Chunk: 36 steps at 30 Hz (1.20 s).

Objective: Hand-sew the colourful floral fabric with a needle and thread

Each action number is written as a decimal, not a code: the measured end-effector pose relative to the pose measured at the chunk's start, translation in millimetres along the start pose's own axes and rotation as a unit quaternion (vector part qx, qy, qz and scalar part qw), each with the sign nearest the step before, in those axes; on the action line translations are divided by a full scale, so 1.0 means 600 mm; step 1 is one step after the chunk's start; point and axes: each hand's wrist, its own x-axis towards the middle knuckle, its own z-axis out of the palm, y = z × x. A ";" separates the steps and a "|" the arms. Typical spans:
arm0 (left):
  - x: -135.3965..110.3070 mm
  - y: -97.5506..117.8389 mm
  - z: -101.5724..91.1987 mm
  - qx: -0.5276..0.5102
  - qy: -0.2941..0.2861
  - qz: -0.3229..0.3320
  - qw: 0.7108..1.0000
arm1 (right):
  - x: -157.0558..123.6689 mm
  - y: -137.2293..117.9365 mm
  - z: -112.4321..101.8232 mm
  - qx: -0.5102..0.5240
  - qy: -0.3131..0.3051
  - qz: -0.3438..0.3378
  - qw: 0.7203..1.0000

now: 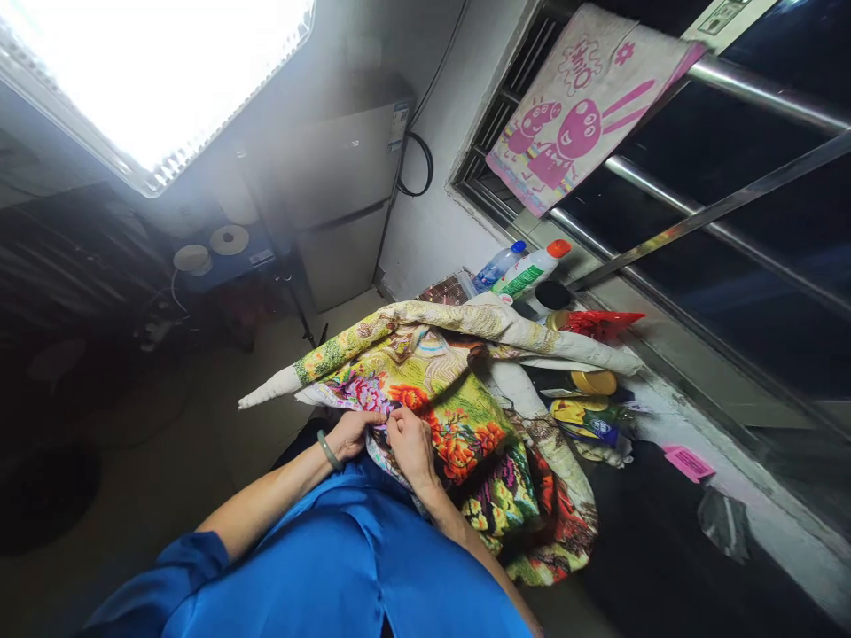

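Observation:
A large flowered cross-stitch cloth (458, 416) lies bunched across my lap, with red, orange and purple blooms on green and yellow. Its upper side is rolled into a long pale tube (412, 315). My left hand (357, 431), with a jade-coloured bangle (328, 450) at the wrist, is closed on the cloth's near edge. Right beside it, my right hand (410, 446) is pinched at the cloth, fingertips close to the left ones. Whatever sits between the right fingertips is too small to make out.
Bottles (528, 270), jars (594, 383) and a red packet (605, 325) stand along the window side. A pink card (690, 463) lies on a dark surface. A fridge (346, 177) stands behind. A bright lamp (152, 71) hangs upper left; a printed towel (578, 115) drapes over the window bars.

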 end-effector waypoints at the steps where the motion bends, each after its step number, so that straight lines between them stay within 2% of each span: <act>1: 0.000 0.000 0.001 -0.005 -0.003 -0.004 1.000 | -0.001 0.002 0.001 0.021 0.001 0.005 1.000; 6: 0.006 0.002 0.002 -0.007 0.004 -0.010 1.000 | -0.003 0.011 0.004 0.131 0.018 0.025 0.991; 12: 0.021 -0.001 -0.006 0.014 0.002 -0.015 1.000 | -0.001 0.019 0.005 0.205 -0.006 0.053 0.977; 26: 0.035 -0.004 -0.015 0.012 -0.015 -0.016 1.000 | 0.001 0.022 0.013 0.162 0.023 0.042 0.986; 32: 0.023 -0.002 -0.008 0.004 -0.025 -0.020 0.999 | 0.020 0.018 0.004 0.205 0.007 0.084 0.975; 36: 0.021 -0.005 -0.012 -0.007 -0.034 0.015 0.999 | 0.024 0.006 -0.006 0.100 0.030 -0.012 0.994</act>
